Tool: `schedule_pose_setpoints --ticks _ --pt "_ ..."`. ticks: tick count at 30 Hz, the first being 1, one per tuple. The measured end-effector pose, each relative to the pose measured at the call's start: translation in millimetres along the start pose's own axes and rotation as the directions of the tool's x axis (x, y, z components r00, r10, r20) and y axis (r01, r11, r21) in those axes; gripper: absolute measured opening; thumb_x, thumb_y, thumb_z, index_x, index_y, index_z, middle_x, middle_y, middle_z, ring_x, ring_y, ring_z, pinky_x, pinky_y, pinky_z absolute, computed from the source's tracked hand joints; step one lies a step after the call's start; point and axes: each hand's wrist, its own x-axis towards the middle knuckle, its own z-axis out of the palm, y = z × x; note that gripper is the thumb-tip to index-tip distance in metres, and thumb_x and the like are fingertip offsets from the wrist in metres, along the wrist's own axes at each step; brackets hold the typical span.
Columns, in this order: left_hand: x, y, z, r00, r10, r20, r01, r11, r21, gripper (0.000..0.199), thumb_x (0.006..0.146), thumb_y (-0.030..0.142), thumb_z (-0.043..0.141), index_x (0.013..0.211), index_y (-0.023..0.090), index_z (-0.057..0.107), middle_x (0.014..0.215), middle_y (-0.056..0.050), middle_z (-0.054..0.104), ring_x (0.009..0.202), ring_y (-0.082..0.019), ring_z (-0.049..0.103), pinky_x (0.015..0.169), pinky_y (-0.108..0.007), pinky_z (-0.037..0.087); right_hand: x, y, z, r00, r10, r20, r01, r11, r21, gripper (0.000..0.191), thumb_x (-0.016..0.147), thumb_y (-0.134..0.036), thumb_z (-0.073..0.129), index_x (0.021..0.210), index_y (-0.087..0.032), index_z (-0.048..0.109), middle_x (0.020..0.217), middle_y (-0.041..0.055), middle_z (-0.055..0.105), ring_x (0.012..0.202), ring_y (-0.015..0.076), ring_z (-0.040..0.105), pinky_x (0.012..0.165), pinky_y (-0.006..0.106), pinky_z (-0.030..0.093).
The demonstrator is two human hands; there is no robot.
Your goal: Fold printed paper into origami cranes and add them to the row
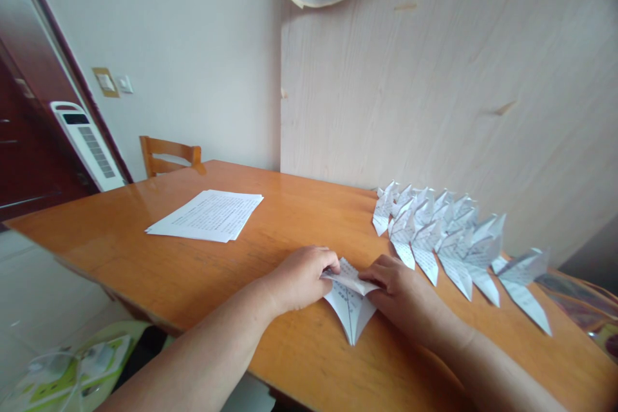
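Between my hands, near the table's front edge, lies a folded sheet of printed paper (351, 312) with a narrow point toward me and a centre crease. A flap stands across its upper part. My left hand (304, 278) pinches the flap's left end between thumb and fingers. On the other side, my right hand (396, 286) grips the flap's right end, its fingertips partly hidden behind the paper. Several finished-looking folded paper shapes (454, 241), printed like this one, stand in rows to the right of my right hand.
A stack of printed sheets (207, 215) lies on the wooden table (299, 212) at the left. Behind the table are a wooden chair (168, 154) and a wall. A white heater-like appliance (89, 145) stands by the door. A green-and-white item (62, 367) is low at left.
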Motion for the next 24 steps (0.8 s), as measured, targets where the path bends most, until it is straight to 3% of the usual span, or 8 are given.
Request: schedule_pose_setpoints --ticks 5,10,17,24 --pt "-0.3 -4.5 0.0 0.999 0.049 0.01 -0.049 0.999 0.014 0.027 0.073 0.004 0.053 0.088 0.02 0.069 0.095 -0.003 0.066 0.092 -0.018 0.062 0.081 -0.026 0.046 -1.7 0.7 0.1 1.0 -0.021 0.005 0.021 1.0 0.003 0.03 0.078 -0.006 0.054 0.087 -0.024 0.075 0.087 0.0039 0.063 0.085 0.0189 0.058 0.073 0.027 0.04" --pt "-2.4 -4.5 -2.6 1.0 -0.01 -0.007 0.011 0.998 0.055 0.022 0.079 0.011 0.053 0.089 0.022 0.07 0.094 -0.002 0.063 0.089 -0.018 0.061 0.076 -0.026 0.045 0.4 3.5 3.2 1.0 -0.011 -0.028 0.012 0.999 0.051 0.02 0.09 -0.018 0.053 0.08 -0.022 0.069 0.085 0.0034 0.063 0.082 0.018 0.059 0.071 0.028 0.04" --pt "-0.8 -2.6 -1.4 0.996 -0.052 -0.072 0.057 0.995 0.078 0.019 0.082 0.01 0.049 0.092 0.021 0.062 0.095 -0.003 0.066 0.091 -0.02 0.061 0.076 -0.028 0.043 2.6 9.3 11.6 0.995 0.081 -0.066 -0.077 0.995 0.061 0.036 0.098 -0.037 0.046 0.066 -0.021 0.049 0.075 0.0013 0.057 0.066 0.015 0.054 0.061 0.028 0.034" --pt "0.9 -1.4 0.4 0.99 -0.093 -0.103 0.098 0.994 0.048 0.018 0.08 0.008 0.05 0.09 0.021 0.059 0.092 -0.003 0.067 0.086 -0.019 0.062 0.072 -0.028 0.042 6.8 7.2 14.7 0.984 0.164 -0.066 -0.161 0.986 0.048 0.033 0.096 -0.04 0.047 0.07 -0.022 0.054 0.074 0.0022 0.059 0.067 0.0171 0.055 0.059 0.028 0.031"
